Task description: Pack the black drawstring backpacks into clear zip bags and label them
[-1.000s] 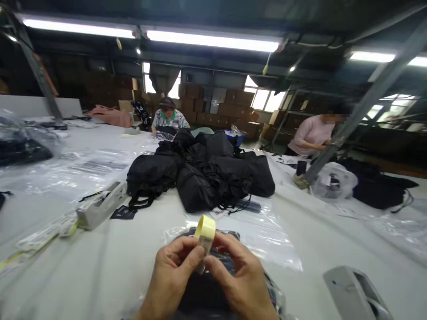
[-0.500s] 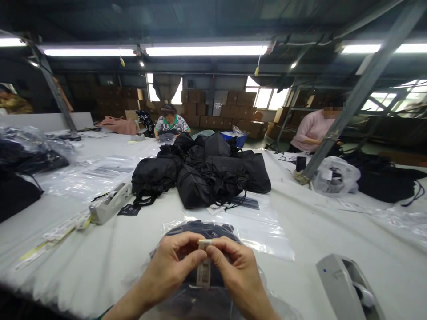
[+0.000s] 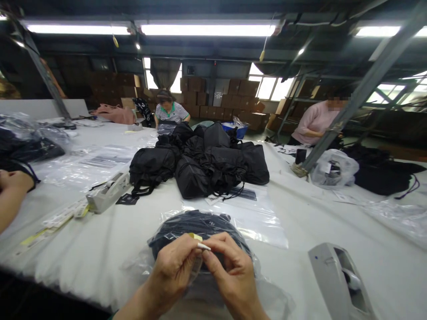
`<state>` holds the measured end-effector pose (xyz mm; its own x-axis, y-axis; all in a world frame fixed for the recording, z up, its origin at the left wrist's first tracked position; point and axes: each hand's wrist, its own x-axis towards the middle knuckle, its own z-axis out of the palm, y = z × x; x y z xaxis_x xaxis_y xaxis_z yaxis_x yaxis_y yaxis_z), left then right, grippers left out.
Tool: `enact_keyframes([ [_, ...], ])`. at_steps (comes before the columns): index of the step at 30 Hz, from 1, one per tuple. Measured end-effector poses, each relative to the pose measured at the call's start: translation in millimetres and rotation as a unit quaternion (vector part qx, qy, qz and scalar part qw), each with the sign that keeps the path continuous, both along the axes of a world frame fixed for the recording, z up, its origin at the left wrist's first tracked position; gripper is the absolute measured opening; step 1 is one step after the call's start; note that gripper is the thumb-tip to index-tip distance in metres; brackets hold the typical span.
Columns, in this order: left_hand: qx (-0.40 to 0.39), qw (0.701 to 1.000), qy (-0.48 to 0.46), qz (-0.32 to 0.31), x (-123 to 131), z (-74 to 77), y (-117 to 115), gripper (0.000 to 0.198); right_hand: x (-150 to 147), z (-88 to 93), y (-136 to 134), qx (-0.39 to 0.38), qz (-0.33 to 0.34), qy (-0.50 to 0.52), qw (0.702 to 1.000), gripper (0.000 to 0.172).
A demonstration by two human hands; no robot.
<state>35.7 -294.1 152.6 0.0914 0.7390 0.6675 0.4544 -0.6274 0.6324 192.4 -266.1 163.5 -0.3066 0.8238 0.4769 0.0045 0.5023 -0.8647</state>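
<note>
My left hand (image 3: 175,264) and my right hand (image 3: 233,271) meet at the near middle of the table, fingertips pinched together. Between them is a small sticker label (image 3: 204,246), seen nearly edge-on, with yellowish backing (image 3: 195,237) showing by the left fingers. Under and just beyond both hands lies a dark folded bag in a clear plastic bag (image 3: 200,221). My fingers and wrists hide part of it. The plastic's loose end spreads toward me.
Black drawstring bags (image 3: 213,162) are heaped ahead. Tape dispensers stand at left (image 3: 108,193) and right (image 3: 342,280); label strips (image 3: 63,218) lie at left. A co-worker's hand (image 3: 15,181) enters at far left. A slanted metal post (image 3: 353,106) rises at right. Two people work beyond.
The label has turned from facing me upright to nearly edge-on, and yellow backing now shows. The view has tilted down a little. A co-worker's hand has appeared at far left.
</note>
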Motion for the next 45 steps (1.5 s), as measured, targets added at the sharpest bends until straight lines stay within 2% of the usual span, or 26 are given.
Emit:
enact_keyframes([
  [4, 0.031, 0.999, 0.031, 0.019, -3.8, 1.4, 1.9, 0.015, -1.8, -2.2, -0.1, 0.024, -0.016, 0.015, 0.999, 0.014],
  [10, -0.032, 0.999, 0.009, 0.042, -5.2, 0.9, -2.1, 0.011, -3.9, -7.3, -2.2, 0.012, 0.002, 0.074, 0.997, 0.017],
  [13, -0.066, 0.997, 0.017, 0.024, -3.1, -1.5, -5.0, 0.018, -3.5, -6.7, -3.0, -0.024, 0.008, 0.083, 0.996, 0.009],
  [17, -0.051, 0.997, 0.038, 0.033, -3.2, -5.2, -5.4, 0.022, -1.1, -4.5, -2.0, -0.104, 0.015, 0.060, 0.993, 0.012],
  [20, -0.044, 0.997, 0.048, 0.039, -4.0, -6.1, -4.9, 0.024, -0.4, -4.8, -1.8, -0.106, 0.028, 0.050, 0.993, 0.007],
  [25, -0.032, 0.996, 0.058, 0.053, -4.3, -6.6, -3.9, 0.031, -2.6, -7.9, -3.4, -0.095, 0.004, 0.043, 0.995, 0.008],
  [31, -0.094, 0.992, 0.046, 0.077, -8.9, -14.0, -0.3, 0.039, -5.6, -2.3, -1.6, -0.108, -0.009, 0.025, 0.994, 0.014],
  [34, -0.112, 0.989, 0.053, 0.083, -10.1, -18.2, 2.6, 0.042, -6.6, -1.7, 2.8, -0.132, 0.008, 0.005, 0.991, 0.016],
  [37, -0.125, 0.987, 0.046, 0.087, -19.2, -18.2, 2.4, 0.046, -1.3, -5.9, 12.3, -0.181, -0.024, 0.049, 0.982, 0.019],
  [39, -0.142, 0.981, 0.015, 0.134, -39.1, -15.3, 2.0, 0.045, 8.3, -8.0, 21.9, -0.217, -0.068, 0.123, 0.966, 0.019],
  [40, -0.154, 0.971, -0.006, 0.185, -54.8, -13.8, 3.0, 0.042, 14.8, -8.1, 27.1, -0.233, -0.085, 0.163, 0.955, 0.020],
  [41, -0.166, 0.953, -0.025, 0.253, -74.2, -13.3, 5.3, 0.038, 21.8, -7.6, 32.2, -0.248, -0.095, 0.195, 0.944, 0.020],
  [43, -0.190, 0.895, -0.041, 0.401, -120.5, -18.0, 15.8, 0.034, 35.3, -6.0, 41.0, -0.279, -0.098, 0.233, 0.926, 0.021],
  [44, -0.198, 0.867, -0.028, 0.457, -144.7, -24.4, 24.1, 0.033, 40.8, -5.7, 44.3, -0.292, -0.098, 0.243, 0.920, 0.020],
  [45, -0.208, 0.850, -0.004, 0.484, -167.6, -33.7, 33.9, 0.034, 45.1, -5.9, 46.9, -0.304, -0.100, 0.248, 0.914, 0.019],
])
